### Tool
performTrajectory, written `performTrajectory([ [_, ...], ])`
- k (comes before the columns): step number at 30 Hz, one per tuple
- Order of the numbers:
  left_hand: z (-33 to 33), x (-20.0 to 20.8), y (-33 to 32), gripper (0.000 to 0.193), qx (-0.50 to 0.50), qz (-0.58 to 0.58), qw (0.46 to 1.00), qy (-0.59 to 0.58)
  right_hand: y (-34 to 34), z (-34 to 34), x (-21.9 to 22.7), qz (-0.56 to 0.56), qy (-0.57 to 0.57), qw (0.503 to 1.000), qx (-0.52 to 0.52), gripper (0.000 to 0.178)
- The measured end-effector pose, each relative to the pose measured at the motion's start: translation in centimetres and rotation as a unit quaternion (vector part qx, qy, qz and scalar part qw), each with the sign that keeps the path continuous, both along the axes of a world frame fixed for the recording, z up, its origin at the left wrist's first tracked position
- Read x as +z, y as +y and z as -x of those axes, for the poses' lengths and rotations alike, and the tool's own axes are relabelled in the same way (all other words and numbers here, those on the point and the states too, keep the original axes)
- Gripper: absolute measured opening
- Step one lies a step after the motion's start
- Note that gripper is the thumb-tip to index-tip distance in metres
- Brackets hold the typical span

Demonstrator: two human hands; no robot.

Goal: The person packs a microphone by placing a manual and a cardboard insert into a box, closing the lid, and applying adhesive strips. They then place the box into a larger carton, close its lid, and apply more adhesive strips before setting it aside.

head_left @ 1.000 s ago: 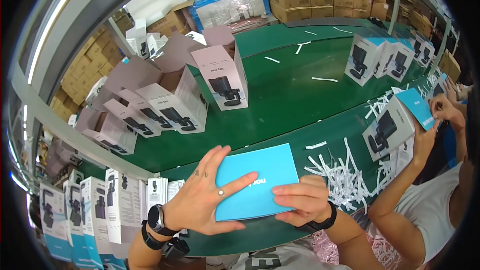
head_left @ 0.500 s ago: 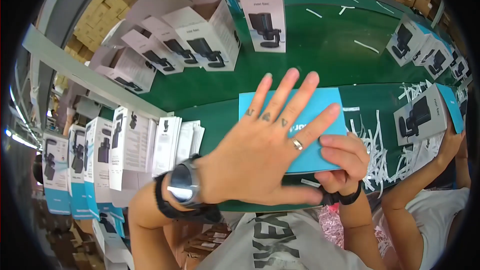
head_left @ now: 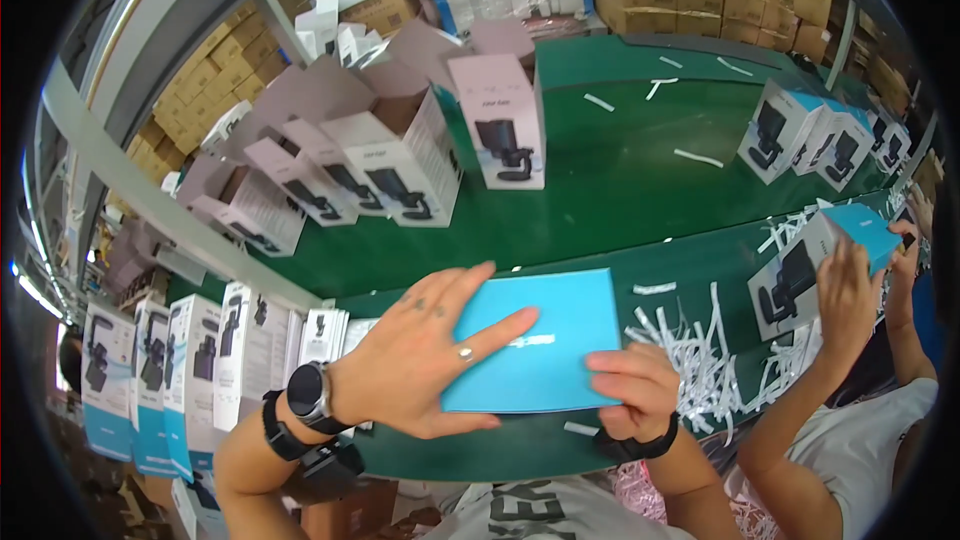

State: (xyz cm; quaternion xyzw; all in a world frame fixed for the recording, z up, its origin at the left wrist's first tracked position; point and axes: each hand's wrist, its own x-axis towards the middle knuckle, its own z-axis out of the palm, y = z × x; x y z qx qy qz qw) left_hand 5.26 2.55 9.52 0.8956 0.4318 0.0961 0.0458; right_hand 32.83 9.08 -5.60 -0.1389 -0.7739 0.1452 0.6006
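Note:
A turquoise box (head_left: 565, 305) lies in front of me on the green work table, its flat face up with small white lettering. My left hand (head_left: 400, 355) is spread over the box's left end, the ringed index finger stretched across its top and the thumb along the near edge. At the near right corner, the bent fingers of my right hand (head_left: 637, 390) grip the same box, with the fingertips on its top. The underside of the box is hidden.
Open white microphone boxes (head_left: 405, 175) stand across the table at the back left. More cartons (head_left: 190, 365) line up at my left. Shredded white paper (head_left: 690, 370) lies to the right, where another person's hands (head_left: 850, 300) hold a microphone box (head_left: 790, 290).
My view has tilted up and shifted. My left hand has moved left across the turquoise box, uncovering more of its top. The right hand keeps its grip at the corner.

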Motion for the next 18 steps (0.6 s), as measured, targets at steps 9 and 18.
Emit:
performTrajectory([
  [9, -6.1, 0.2, 20.2, 0.073, 0.106, -0.221, 0.965, -0.095, 4.0, 0.2, -6.9, 0.422, 0.271, 0.859, -0.103, 0.034],
  [18, -16.5, -8.3, 38.7, 0.087, 0.12, -0.315, 0.934, -0.117, 4.5, 0.3, -9.5, 0.343, -0.088, 0.929, -0.11, 0.018],
])
